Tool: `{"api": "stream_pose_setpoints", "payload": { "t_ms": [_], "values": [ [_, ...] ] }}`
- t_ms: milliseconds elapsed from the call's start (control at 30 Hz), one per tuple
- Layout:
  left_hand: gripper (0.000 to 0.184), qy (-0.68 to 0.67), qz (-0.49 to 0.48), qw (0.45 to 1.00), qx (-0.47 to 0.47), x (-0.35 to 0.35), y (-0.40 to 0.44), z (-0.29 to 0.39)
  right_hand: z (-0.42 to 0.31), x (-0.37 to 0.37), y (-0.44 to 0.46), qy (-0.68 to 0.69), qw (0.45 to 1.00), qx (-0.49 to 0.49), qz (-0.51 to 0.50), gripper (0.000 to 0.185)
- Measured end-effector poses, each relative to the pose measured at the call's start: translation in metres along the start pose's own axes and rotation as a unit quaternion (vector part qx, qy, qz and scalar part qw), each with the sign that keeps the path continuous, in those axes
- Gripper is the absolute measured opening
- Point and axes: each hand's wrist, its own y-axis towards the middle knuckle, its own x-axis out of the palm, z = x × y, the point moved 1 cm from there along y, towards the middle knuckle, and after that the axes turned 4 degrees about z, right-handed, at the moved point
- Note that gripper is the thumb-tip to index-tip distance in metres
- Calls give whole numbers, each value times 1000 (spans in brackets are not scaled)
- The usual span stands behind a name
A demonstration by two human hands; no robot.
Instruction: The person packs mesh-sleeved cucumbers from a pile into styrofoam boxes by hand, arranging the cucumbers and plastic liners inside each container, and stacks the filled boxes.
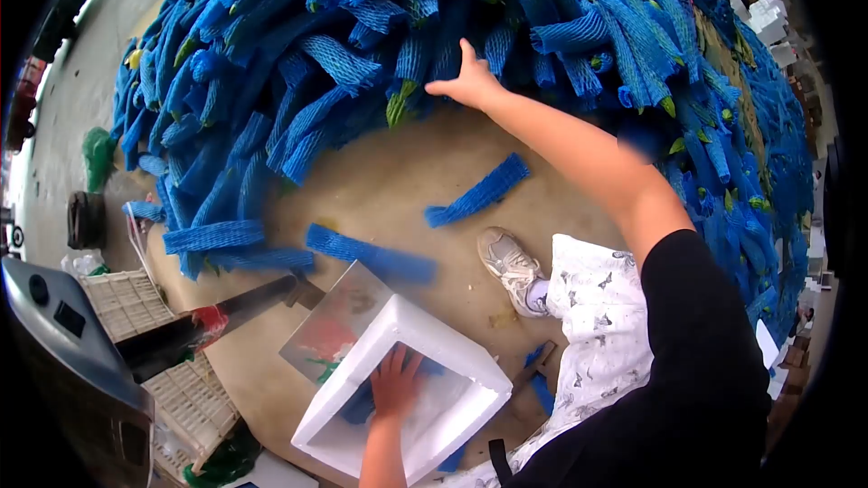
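Note:
My right hand reaches to the near edge of a big heap of blue foam net sleeves. Its thumb and forefinger are apart, and I see nothing held in it. Close to its fingertips, a bumpy green vegetable pokes out of one sleeve. My left hand is down inside a white foam box, fingers stretched out. Blue netting lies in the box beside and partly under that hand; whether the palm presses on it I cannot tell.
The box rests against a metal plate of a scale-like stand with a grey display head. Loose sleeves lie on the floor by my shoe. Pale plastic crates stand at left.

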Motion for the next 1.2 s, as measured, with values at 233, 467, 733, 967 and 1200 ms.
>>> {"api": "stream_pose_setpoints", "payload": {
  "t_ms": [233, 467, 733, 967, 1200],
  "values": [
    [35, -43, -13, 999, -23, -3, 1, -1, -61, 72, 45, 4, 954, 278, 114, 120],
    [48, 5, -37, 999, -24, 5, 3, 3, 4, 35, -13, 16, 988, 128, 79, 95],
    [55, -11, 26, 999, -16, 8, 3, 3, 99, -45, -239, 246, 967, -55, 21, 87],
    [53, -106, -48, 986, -120, -49, -24, 34, 54, -118, -326, -74, 958, -121, -248, 79],
    [39, -194, 1, 966, -168, -79, -117, 46, 97, -47, -343, -456, 809, -118, -351, 63]
  ]
}}
